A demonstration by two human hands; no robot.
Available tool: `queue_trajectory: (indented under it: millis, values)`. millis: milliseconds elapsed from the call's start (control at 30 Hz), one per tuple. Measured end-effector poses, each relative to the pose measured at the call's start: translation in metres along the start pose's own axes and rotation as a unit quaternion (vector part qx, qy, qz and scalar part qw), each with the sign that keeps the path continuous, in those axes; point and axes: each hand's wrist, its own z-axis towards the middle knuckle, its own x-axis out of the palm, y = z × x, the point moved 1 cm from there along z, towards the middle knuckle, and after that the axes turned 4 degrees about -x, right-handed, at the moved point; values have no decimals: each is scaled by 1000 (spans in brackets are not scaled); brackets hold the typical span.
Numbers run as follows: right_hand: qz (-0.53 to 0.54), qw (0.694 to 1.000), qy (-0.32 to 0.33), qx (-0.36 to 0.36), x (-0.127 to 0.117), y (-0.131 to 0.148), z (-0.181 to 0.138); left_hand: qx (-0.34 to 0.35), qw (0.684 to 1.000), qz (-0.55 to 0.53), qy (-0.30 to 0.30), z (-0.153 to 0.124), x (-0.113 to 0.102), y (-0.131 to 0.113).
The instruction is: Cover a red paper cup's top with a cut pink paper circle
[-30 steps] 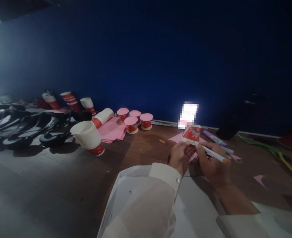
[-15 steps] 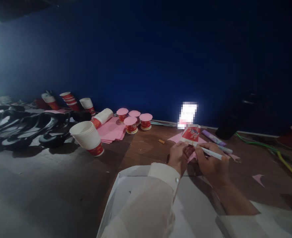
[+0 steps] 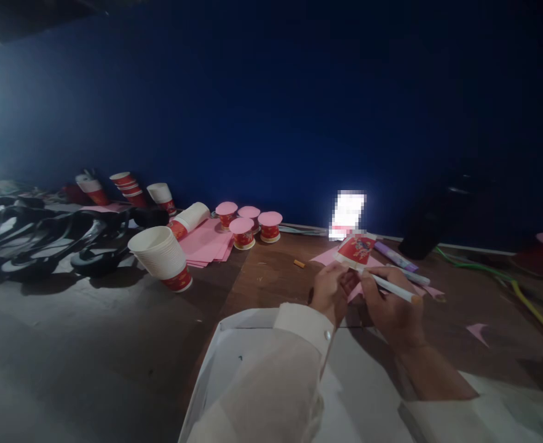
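My left hand (image 3: 330, 288) is closed at the near rim of a red floral paper cup (image 3: 356, 248), its fingertips partly hidden. The cup lies over a sheet of pink paper (image 3: 324, 255). In my right hand (image 3: 393, 307) is a white marker (image 3: 395, 287) with an orange end, gripped like a pen. Its tip is close to the cup's rim, and I cannot tell whether it touches. A purple tube (image 3: 395, 256) and a second pale marker (image 3: 416, 276) lie just beyond my right hand.
Several small red cups topped with pink discs (image 3: 270, 219) stand left of centre, beside pink sheets (image 3: 206, 246). A stack of paper cups (image 3: 160, 258) stands further left, near black curved objects (image 3: 91, 246). A lit phone (image 3: 347, 212) leans at the back. A white box (image 3: 248, 319) is under my forearms.
Both hands stay nearly in place, with the cup and marker still held. The cup's top leans slightly further right. The whole view shifts very slightly.
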Motion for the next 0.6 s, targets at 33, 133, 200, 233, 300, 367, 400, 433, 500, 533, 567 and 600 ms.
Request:
queue_trajectory:
  millis: [33, 133, 200, 233, 300, 367, 400, 433, 500, 533, 567, 600]
  values:
    - [2, 1000, -9, -2, -1, 1, 1, -1, 1000, -2, 1, 0, 0, 0]
    - [-6, 999, -46, -8, -5, 3, 2, -13, 1000, 0, -13, 0, 0, -1]
    - [-13, 998, -57, -13, -5, 2, 2, -17, 1000, 7, -24, 0, -1, -1]
    - [-15, 998, -57, -15, -4, 1, 1, -17, 999, 9, -26, 0, -1, -1]
    - [-19, 998, -56, -17, -2, -1, 1, -16, 1000, 7, -22, -1, -1, 0]
    - [-20, 998, -54, -17, -1, -2, 0, -14, 1000, 3, -16, -1, -2, 1]
    - [-22, 998, -54, -17, 0, -3, 0, -12, 1000, 1, -15, -1, -2, 1]
    - [-23, 998, -54, -16, 0, -4, 0, -12, 1000, 2, -15, -1, -2, 2]
    - [-25, 998, -56, -17, 1, -5, 0, -15, 1000, 3, -16, -1, -2, 2]
    - [-23, 998, -55, -19, 1, -5, 0, -17, 1000, 3, -15, -1, -2, 2]
    - [-21, 998, -52, -21, 1, -6, -1, -18, 1000, 4, -14, -1, -2, 2]
    - [-18, 998, -48, -23, 1, -6, -1, -19, 1000, 5, -13, -1, -2, 2]
